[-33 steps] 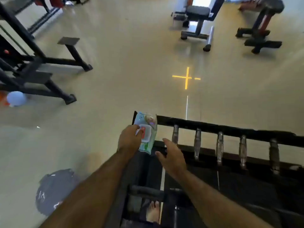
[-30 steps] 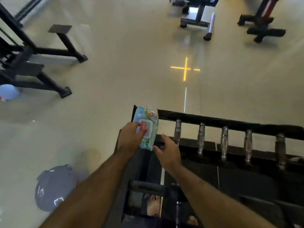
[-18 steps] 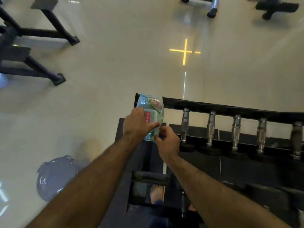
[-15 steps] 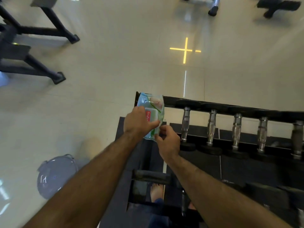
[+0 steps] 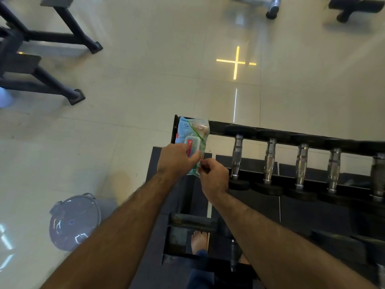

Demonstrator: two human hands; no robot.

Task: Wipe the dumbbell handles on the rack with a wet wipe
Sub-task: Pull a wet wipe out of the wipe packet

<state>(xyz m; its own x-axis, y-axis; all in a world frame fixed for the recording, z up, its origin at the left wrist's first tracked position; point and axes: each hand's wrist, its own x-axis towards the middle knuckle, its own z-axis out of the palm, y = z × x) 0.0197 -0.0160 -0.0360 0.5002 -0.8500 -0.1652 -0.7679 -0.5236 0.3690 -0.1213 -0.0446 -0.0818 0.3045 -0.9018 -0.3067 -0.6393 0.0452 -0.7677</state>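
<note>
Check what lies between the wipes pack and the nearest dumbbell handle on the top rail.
Nothing: in the head view the stretch between the pack and the handle is an open gap in the rack, with only floor showing through.

Pale glossy floor tiles [image 5: 145, 84] throughout, with thin grout lines and soft reflections. Yellow cross of light [image 5: 236, 62] glowing on the tiles, taken here as the landmark. Far left of the cross, dark metal machine frame [image 5: 48, 59] with splayed legs and capped feet. Above and just right of the cross, base of a bench [image 5: 268, 5] with a silver tube foot. Farther right of that, black cross-shaped stand foot [image 5: 352, 7]. Well below and left of the cross, round bluish-grey bucket lid [image 5: 74, 222] lying flat, catching window glare.
</note>
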